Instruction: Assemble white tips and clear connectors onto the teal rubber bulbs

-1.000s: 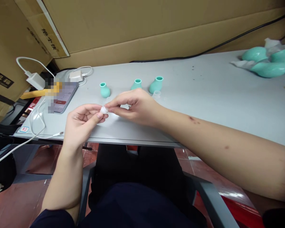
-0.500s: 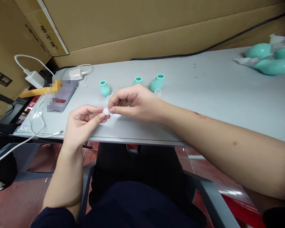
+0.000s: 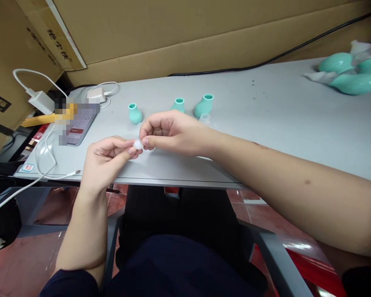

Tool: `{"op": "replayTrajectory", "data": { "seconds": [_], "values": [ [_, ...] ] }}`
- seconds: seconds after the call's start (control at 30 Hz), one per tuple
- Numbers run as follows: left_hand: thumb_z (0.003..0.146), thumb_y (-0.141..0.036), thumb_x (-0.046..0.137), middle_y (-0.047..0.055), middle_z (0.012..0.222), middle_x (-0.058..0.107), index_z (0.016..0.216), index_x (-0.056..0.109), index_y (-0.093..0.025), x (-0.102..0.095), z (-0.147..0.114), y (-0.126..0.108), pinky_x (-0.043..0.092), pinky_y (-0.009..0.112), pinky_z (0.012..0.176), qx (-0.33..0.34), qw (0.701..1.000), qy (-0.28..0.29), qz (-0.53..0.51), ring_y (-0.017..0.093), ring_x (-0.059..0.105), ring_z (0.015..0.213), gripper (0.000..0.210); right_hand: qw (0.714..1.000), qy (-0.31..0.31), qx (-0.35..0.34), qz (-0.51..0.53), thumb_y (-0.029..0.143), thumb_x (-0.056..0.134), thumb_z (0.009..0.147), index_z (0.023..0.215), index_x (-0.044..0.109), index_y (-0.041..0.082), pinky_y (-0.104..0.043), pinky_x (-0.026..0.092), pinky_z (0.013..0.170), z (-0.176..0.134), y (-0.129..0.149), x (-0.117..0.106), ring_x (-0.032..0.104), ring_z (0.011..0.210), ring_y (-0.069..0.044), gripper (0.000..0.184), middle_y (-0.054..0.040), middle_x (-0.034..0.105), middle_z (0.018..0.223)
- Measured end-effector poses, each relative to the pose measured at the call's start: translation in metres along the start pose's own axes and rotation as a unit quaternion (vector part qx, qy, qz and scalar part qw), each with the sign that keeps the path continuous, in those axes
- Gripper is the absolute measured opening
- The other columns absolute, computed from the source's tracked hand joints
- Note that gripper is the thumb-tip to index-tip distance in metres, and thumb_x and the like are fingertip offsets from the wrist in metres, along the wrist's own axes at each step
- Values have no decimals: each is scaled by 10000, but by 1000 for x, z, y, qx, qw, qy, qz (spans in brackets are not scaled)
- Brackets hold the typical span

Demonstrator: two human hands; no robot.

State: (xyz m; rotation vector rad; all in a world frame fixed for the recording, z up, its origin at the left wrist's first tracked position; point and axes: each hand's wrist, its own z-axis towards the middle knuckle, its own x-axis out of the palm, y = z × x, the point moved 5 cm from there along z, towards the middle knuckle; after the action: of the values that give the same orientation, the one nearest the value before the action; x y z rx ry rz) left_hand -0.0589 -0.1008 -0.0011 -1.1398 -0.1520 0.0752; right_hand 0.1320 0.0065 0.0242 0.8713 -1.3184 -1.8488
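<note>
Between my two hands is a small white translucent plastic piece (image 3: 138,144), mostly covered by fingertips. My left hand (image 3: 108,159) is closed, pinching it between thumb and fingers from the left. From the right, the thumb and curled fingers of my right hand (image 3: 170,134) pinch its other side. Behind the hands stand three mint-green rubber bulbs with open necks: a left bulb (image 3: 135,115), a middle bulb (image 3: 179,105) partly hidden by my right hand, and a right bulb (image 3: 203,107). A clear plastic cup-like piece (image 3: 205,119) sits in front of the right bulb.
A phone (image 3: 83,123) lies at the left among white cables and a white charger (image 3: 95,95). More mint-green bulbs (image 3: 355,80) with whitish wrapping sit at the far right. Cardboard (image 3: 204,33) walls the back of the grey table (image 3: 297,115), with a black cable along it.
Both hands keep their pinch on the small white piece, with only slight finger movement. The whole view has shifted a little.
</note>
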Motion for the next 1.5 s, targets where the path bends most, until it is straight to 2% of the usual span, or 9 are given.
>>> {"op": "replayTrajectory", "data": {
  "seconds": [0.17,0.5,0.63,0.77,0.87,0.97,1.17,1.3,1.5],
  "values": [
    [853,-333,1285,53,911,935,978,1055,-280,-1,1,0,770,206,810,-5,1000,-8,20,148,911,819,267,999,16,8,36,31,930,1098,1138,897,180,-284,725,882,1,-5,-1,852,887,-151,157,-32,931,1003],
    [763,-322,1330,48,920,944,979,1060,-284,-2,-1,-2,762,177,817,-2,1000,-5,25,140,917,824,348,997,29,28,59,20,927,1084,1051,954,161,-260,759,874,2,-5,0,863,855,-132,147,-42,959,994],
    [853,-308,1288,23,911,944,997,1055,-285,-1,-2,-2,767,162,846,0,1000,-20,13,120,922,818,275,999,-2,16,33,47,925,1105,1086,916,166,-282,760,879,0,-5,3,867,856,-146,121,-41,942,992],
    [939,-334,1241,19,933,971,1019,1037,-267,-2,-3,0,801,186,870,-16,998,-53,-1,145,965,850,229,997,-65,-45,5,67,905,1098,1051,847,188,-283,716,845,-3,-1,5,852,869,-157,143,-23,898,935],
    [938,-343,1243,34,950,982,1035,1028,-249,-1,-4,0,806,196,856,-20,998,-60,-3,157,973,849,254,996,-54,-72,-1,180,967,1082,1054,870,194,-319,729,905,-4,-1,8,885,944,-189,102,-44,928,989],
    [920,-382,1255,45,958,983,1035,1022,-239,-1,-5,-1,815,222,848,-22,998,-64,3,176,975,848,296,997,-39,-65,5,291,1043,1046,1073,896,205,-348,744,908,-3,-3,7,906,989,-225,173,-64,961,1043],
    [910,-357,1260,12,907,954,1010,1030,-265,0,-3,-2,800,194,853,-12,999,-45,3,144,953,828,267,999,-33,-39,-4,184,923,1063,1054,874,195,-319,731,875,-2,-1,3,871,928,-191,51,-59,937,1012],
    [927,-337,1250,12,912,964,1010,1028,-259,0,-4,-2,805,189,863,-17,999,-46,0,147,967,832,250,992,-51,-90,-77,162,831,1119,1049,835,205,-319,678,839,-6,3,7,840,901,-189,82,-51,915,976],
    [906,-395,1263,50,935,978,1028,1007,-218,-1,-5,0,820,215,857,-36,997,-70,22,186,984,835,334,940,-101,-177,-274,127,717,1171,1004,779,229,-330,603,841,-11,7,11,727,834,-177,205,-29,857,931]
  ]
}}
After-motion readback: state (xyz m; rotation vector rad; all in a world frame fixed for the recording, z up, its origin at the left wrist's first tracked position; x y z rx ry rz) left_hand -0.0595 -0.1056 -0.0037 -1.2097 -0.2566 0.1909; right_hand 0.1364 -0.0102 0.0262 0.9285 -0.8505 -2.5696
